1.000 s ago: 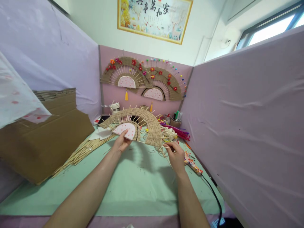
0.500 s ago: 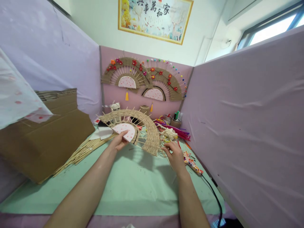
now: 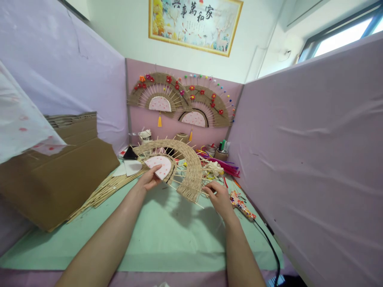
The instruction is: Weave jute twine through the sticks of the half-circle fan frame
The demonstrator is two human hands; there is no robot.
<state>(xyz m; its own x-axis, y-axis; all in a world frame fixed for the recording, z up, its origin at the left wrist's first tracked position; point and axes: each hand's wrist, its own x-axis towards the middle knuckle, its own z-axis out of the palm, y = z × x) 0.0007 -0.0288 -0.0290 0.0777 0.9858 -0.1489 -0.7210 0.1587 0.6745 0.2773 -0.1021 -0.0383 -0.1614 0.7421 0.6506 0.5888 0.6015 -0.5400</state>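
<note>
A half-round fan of woven twine on thin sticks is held up tilted over the table. Its centre is a white half-disc with pink spots. My left hand grips the fan at this half-disc, thumb on the front and fingers behind. At the fan's right end my right hand pinches one of the thin sticks where it juts past the twine band. Several other stick ends poke out along the outer edge. Part of the fan's far left end overlaps things behind it.
A glue gun with a black cord lies on the right. Bundled sticks and a large cardboard sheet are on the left. Behind stand a pen holder and purple strips. Two finished fans hang on the pink board.
The fan has shifted slightly right and its right end has dipped lower. My right hand has moved slightly down, its fingers still at the stick end. My left hand keeps its grip.
</note>
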